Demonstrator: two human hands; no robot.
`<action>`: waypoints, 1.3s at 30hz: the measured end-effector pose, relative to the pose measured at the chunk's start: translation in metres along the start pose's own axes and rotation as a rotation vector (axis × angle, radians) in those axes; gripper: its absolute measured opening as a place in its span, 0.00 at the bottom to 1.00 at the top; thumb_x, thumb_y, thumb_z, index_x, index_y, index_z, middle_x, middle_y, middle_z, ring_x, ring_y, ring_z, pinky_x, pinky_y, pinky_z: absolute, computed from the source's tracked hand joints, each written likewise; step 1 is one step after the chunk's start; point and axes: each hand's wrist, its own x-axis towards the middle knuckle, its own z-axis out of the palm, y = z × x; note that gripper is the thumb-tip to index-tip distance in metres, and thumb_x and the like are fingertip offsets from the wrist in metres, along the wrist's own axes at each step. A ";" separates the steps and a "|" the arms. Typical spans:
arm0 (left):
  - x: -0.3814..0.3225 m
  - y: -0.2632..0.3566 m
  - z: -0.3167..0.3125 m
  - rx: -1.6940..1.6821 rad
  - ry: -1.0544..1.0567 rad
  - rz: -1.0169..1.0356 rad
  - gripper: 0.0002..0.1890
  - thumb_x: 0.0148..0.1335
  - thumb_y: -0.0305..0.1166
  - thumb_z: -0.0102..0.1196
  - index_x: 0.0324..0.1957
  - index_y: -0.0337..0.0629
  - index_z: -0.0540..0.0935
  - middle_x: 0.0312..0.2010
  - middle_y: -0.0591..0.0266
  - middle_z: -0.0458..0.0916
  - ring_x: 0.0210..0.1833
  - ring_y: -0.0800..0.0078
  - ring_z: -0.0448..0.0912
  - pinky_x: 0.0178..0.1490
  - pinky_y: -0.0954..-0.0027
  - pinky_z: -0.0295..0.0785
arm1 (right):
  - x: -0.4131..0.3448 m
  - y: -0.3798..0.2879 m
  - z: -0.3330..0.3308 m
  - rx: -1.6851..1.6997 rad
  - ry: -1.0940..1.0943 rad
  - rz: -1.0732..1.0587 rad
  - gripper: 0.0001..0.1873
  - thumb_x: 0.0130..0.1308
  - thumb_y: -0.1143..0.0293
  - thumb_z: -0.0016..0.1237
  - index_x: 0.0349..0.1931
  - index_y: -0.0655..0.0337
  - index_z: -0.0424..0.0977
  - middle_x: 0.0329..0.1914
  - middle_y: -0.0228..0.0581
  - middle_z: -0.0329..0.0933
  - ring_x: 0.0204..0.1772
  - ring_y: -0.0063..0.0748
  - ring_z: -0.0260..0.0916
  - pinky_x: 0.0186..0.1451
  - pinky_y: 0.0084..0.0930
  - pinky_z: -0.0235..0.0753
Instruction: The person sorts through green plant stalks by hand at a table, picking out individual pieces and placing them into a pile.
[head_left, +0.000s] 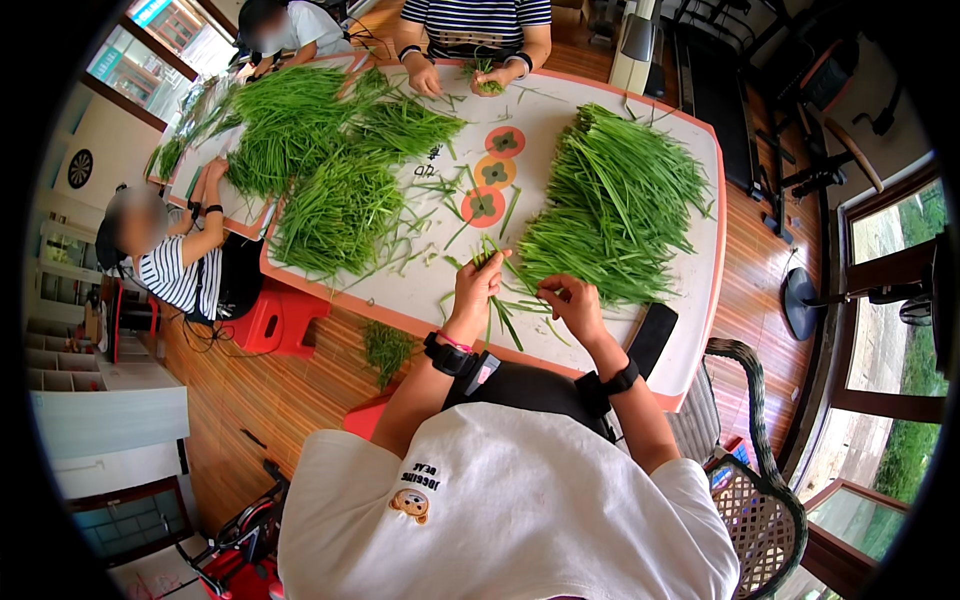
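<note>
My left hand (477, 294) is raised over the near edge of the table and grips a few green chive stalks (489, 244) between thumb and fingers. Close to its right, my right hand (576, 306) has thumb and forefinger pinched together, with a thin chive blade at the tips. Loose blades (510, 324) lie on the tabletop below and between the hands. Just beyond my right hand, a large heap of long chives (615, 210) covers the table's right side. A black phone-like slab (651, 339) rests by my right forearm.
More chives are heaped at the left (337, 210) of the white, orange-rimmed table (694, 300). Across it, a person's hands (491, 79) hold a small bunch. Another person (184, 262) sits at left near a red stool (279, 319); a third bends at the far left.
</note>
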 end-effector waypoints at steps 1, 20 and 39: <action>0.001 -0.002 -0.003 0.011 -0.008 0.011 0.09 0.62 0.34 0.51 0.38 0.39 0.78 0.21 0.78 0.63 0.23 0.88 0.58 0.25 0.83 0.52 | 0.000 -0.001 0.000 0.000 -0.010 -0.001 0.07 0.56 0.74 0.52 0.34 0.65 0.75 0.26 0.35 0.78 0.16 0.19 0.68 0.19 0.17 0.66; -0.009 0.012 -0.031 -0.123 0.178 0.125 0.13 0.62 0.41 0.51 0.27 0.45 0.67 0.17 0.77 0.56 0.18 0.87 0.54 0.21 0.81 0.47 | -0.004 0.128 0.005 -1.027 -0.038 0.079 0.04 0.55 0.68 0.47 0.30 0.55 0.71 0.36 0.42 0.72 0.32 0.47 0.74 0.31 0.40 0.72; 0.005 -0.007 -0.014 0.153 -0.084 -0.091 0.15 0.63 0.41 0.49 0.34 0.36 0.77 0.13 0.82 0.53 0.15 0.90 0.50 0.18 0.83 0.46 | 0.000 0.011 0.003 -0.224 -0.027 -0.131 0.05 0.54 0.70 0.53 0.30 0.58 0.73 0.26 0.34 0.76 0.24 0.32 0.72 0.26 0.26 0.70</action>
